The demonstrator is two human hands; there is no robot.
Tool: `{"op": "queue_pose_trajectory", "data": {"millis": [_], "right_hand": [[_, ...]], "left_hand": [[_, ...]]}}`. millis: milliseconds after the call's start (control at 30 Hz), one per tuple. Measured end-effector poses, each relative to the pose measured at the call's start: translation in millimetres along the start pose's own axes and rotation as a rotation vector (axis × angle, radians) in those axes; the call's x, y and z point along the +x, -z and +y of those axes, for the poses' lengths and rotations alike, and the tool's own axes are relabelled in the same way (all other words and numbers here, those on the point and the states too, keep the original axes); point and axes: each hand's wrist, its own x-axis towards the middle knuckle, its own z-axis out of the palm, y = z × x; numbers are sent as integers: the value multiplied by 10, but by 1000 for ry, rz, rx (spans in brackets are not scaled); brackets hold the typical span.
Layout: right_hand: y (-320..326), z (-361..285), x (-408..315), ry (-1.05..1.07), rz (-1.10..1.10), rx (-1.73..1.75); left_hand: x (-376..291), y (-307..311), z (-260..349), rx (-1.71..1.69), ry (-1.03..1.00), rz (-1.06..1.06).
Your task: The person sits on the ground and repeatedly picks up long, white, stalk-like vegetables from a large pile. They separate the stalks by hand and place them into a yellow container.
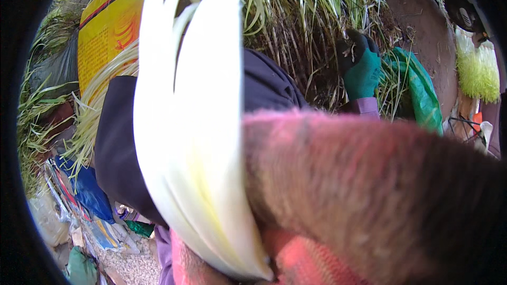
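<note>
A pale blanched leek-like stalk [206, 107], overexposed and very close to the camera, fills the middle of the view. My left hand [309, 190], in a soiled pink-red knit glove, grips its lower end; the glove is blurred. Farther off, my right hand [362, 65] wears a green glove with dark coated fingers. Those fingers are curled round the root end of a leafy stalk [341, 23], at the edge of a heap of long green stalks with muddy stems [297, 35]. The stalk in my left hand hides part of my dark-trousered lap [269, 79].
Left of my leg, a bundle of pale thin leaves [103, 83] lies against a printed yellow sack [107, 31]. Blue cloth or plastic [89, 194] and wrappers lie on gravel [130, 261]. A green plastic sack [424, 91] stands at right, with pale-green bunches [477, 67] beyond bare brown ground [424, 19].
</note>
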Motion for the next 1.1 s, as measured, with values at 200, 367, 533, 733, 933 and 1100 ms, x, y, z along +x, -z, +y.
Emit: {"op": "queue_pose_trajectory", "data": {"millis": [200,367,533,733,933,1100], "right_hand": [[18,-210,35,147,63,8],[-118,-305,-22,93,-216,-63],[-262,-302,-67,41,-337,-182],[-92,-339,-63,-50,-307,185],[165,-192,-86,-221,15,150],[127,-36,-112,-284,20,93]], "left_hand": [[49,-20,-1,-18,6,-30],[61,-39,-12,-36,2,-45],[30,-62,-15,-37,-10,-35],[35,292,-5,120,-110,84],[149,772,-36,309,-154,319],[160,826,-135,540,-196,444]]}}
